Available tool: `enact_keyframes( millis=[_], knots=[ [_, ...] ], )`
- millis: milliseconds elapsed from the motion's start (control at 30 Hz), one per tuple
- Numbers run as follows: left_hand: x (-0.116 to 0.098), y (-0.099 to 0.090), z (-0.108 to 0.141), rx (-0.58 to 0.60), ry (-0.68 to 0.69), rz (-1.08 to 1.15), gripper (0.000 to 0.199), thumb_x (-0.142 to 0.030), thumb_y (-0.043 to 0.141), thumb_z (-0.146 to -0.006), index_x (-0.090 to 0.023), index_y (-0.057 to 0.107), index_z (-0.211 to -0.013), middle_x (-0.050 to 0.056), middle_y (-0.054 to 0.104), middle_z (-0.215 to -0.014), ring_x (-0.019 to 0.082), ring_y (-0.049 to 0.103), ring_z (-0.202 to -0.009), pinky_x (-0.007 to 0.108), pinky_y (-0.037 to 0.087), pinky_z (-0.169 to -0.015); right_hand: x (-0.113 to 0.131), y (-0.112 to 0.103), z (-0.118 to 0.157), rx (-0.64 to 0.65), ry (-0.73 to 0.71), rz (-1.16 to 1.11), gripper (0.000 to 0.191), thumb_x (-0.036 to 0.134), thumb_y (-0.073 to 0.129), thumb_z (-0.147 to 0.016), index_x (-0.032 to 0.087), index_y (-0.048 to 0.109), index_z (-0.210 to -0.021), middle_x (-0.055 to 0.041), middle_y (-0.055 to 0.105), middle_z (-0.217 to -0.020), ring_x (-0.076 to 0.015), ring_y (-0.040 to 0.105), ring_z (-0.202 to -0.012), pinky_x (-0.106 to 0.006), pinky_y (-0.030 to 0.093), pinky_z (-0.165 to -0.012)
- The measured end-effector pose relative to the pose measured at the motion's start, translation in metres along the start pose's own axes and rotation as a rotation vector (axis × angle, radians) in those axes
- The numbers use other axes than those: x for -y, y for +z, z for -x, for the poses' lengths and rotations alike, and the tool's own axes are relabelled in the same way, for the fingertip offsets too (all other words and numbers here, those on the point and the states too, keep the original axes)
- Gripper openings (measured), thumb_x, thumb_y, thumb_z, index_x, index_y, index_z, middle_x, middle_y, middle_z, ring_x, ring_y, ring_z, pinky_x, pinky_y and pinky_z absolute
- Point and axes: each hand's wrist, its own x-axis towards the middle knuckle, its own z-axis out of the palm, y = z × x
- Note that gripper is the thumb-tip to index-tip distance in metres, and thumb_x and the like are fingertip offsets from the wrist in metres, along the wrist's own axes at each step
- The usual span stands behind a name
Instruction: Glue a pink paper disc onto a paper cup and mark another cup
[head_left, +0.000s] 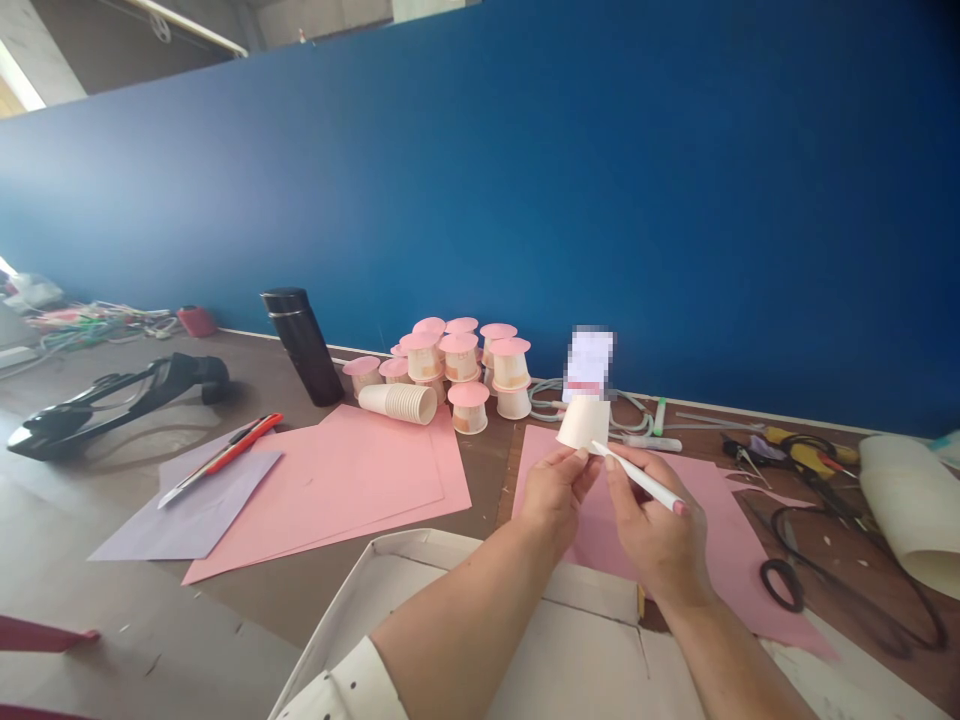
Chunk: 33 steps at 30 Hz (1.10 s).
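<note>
A white paper cup (pixel 583 422) is upside down above the pink paper, its rim toward me. My left hand (pixel 553 490) is closed on the cup's near rim. In my right hand (pixel 660 525) is a white marker (pixel 645 480) with a pink end, its tip against or very close to the cup's side. Whether the tip touches cannot be made out. Beneath both hands lies a pink sheet (pixel 731 540). Just behind the cup stands a phone (pixel 590 362) with a blurred screen.
Several pink-topped cups (pixel 469 408) are stacked by the blue wall (pixel 480 200), with nested cups (pixel 397 402) lying in front. A black bottle (pixel 304 350) stands left of them. A utility knife (pixel 225 458) rests on paper. Scissors (pixel 784 580) and a paper roll (pixel 911 510) are at right.
</note>
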Motion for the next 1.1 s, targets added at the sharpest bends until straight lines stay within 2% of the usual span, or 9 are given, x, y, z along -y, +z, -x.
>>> enact_keyframes(
  millis=[667, 1100],
  knots=[
    [-0.0004, 0.0010, 0.0013, 0.011, -0.004, 0.002, 0.016, -0.016, 0.077, -0.068, -0.006, 0.070, -0.079, 0.008, 0.067, -0.082, 0.010, 0.062, -0.076, 0.022, 0.049, -0.086, 0.0026, 0.0001, 0.0007, 0.003, -0.006, 0.000, 0.028, 0.042, 0.054, -0.086, 0.022, 0.067, -0.101, -0.0056, 0.071, -0.094, -0.0184, 0.065, -0.080, -0.028, 0.050, -0.071],
    [-0.0008, 0.0030, 0.0018, -0.031, -0.014, 0.003, 0.008, -0.011, 0.071, -0.072, -0.006, 0.070, -0.078, 0.009, 0.068, -0.086, 0.011, 0.064, -0.077, 0.020, 0.052, -0.081, -0.0006, 0.0000, -0.0007, -0.005, 0.024, 0.019, 0.029, 0.042, 0.054, -0.085, 0.021, 0.067, -0.102, -0.0069, 0.071, -0.091, -0.0196, 0.065, -0.079, -0.029, 0.049, -0.071]
  ],
)
